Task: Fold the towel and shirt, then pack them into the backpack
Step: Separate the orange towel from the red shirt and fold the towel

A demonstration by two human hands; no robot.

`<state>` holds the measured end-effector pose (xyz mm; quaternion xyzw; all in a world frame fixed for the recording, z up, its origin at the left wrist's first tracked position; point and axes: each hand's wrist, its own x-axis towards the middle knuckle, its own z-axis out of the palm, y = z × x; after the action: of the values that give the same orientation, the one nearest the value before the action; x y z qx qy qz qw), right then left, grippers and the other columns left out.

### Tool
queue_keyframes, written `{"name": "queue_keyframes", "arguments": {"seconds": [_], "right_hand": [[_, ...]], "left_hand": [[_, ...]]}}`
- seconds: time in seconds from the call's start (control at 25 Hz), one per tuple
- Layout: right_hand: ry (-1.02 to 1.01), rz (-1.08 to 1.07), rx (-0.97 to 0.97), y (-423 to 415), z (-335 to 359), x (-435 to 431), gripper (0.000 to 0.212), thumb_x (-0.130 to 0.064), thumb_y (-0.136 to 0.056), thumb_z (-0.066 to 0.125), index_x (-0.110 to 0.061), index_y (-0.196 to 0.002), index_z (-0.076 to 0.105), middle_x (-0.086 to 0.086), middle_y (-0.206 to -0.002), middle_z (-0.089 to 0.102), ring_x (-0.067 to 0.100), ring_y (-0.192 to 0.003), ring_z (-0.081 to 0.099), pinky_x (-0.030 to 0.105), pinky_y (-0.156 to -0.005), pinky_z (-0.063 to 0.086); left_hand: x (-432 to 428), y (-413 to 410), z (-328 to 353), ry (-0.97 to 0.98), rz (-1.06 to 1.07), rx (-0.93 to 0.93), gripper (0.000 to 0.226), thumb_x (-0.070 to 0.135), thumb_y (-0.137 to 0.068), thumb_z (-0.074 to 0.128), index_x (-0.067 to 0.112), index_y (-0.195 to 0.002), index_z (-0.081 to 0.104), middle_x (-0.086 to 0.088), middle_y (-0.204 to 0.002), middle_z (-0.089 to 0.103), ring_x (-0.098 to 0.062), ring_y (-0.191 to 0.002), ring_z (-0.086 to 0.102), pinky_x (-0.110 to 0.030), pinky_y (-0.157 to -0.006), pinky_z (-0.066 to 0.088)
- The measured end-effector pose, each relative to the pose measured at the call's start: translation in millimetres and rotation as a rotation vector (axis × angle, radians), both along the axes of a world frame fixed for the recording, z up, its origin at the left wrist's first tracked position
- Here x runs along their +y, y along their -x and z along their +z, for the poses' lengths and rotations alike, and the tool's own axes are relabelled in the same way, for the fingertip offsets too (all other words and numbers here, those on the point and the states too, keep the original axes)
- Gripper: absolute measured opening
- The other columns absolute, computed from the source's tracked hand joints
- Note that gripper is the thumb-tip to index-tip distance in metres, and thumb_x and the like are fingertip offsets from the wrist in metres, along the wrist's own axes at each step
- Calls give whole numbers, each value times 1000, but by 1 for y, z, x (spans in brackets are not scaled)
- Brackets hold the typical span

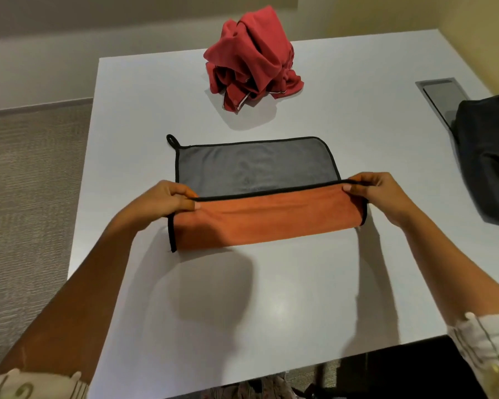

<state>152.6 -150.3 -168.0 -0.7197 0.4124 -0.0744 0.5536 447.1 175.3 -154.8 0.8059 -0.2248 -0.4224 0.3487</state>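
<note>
Towel (257, 197) on the table (271, 298), near edge lifted: left hand (167, 201) and right hand (375, 192) each pinch a corner (keep tension even) to meet the far hem squarely.

1. A pale, smooth tabletop (357, 145) fills most of the view, its far edge and left edge both visible.
2. A rectangular grey hatch (443, 95) is set flush into the tabletop near its right side.
3. Soft glare from overhead light shows on the near part of the tabletop.
4. Left of the tabletop lies a grey-brown textured carpet (26, 197).
5. A light skirting strip (41, 106) runs where the carpet meets the beige wall (69, 53).
6. The wall at the upper right looks yellower.
</note>
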Motion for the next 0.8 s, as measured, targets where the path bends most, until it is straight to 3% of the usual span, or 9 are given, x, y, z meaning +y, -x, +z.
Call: {"name": "queue_keyframes", "arguments": {"seconds": [0.12,0.24,0.44,0.56,0.8], "right_hand": [[-15,-99,-36,-28,-4,-11,9,-15,-84,73,-9,-89,70,3,-81,69,9,-69,64,23,-66,50],[36,-221,-44,-54,-15,-24,20,-26,-82,76,-9,-88,68,1,-78,66,12,-71,61,25,-66,48],[239,-284,-56,-87,-27,-40,27,-41,-85,70,-15,-91,65,2,-80,64,13,-72,59,23,-64,46],[366,-270,-33,-103,-31,-47,29,-45,-87,66,-17,-95,65,1,-75,60,13,-68,55,24,-63,43],[526,-235,121,-121,-48,-61,37,-52,-89,59,-19,-105,63,3,-91,64,24,-88,62,33,-75,47]], "left_hand": [[-14,-19,-3,54,146,5,13,12,-83,74,14,-96,73,-8,-90,71,-18,-82,65,-30,-80,52],[-30,-34,-11,138,286,-37,14,15,-84,74,12,-98,71,-5,-90,69,-17,-83,64,-28,-75,53],[-55,-54,-25,263,495,-138,11,19,-83,75,19,-93,72,-3,-94,72,-15,-92,67,-29,-87,53],[-68,-66,-33,265,531,-218,8,21,-83,75,25,-90,72,2,-94,71,-15,-97,67,-29,-92,51],[-89,-72,-49,139,467,-556,18,25,-89,66,18,-104,72,0,-102,71,-17,-98,63,-27,-85,47]]}}
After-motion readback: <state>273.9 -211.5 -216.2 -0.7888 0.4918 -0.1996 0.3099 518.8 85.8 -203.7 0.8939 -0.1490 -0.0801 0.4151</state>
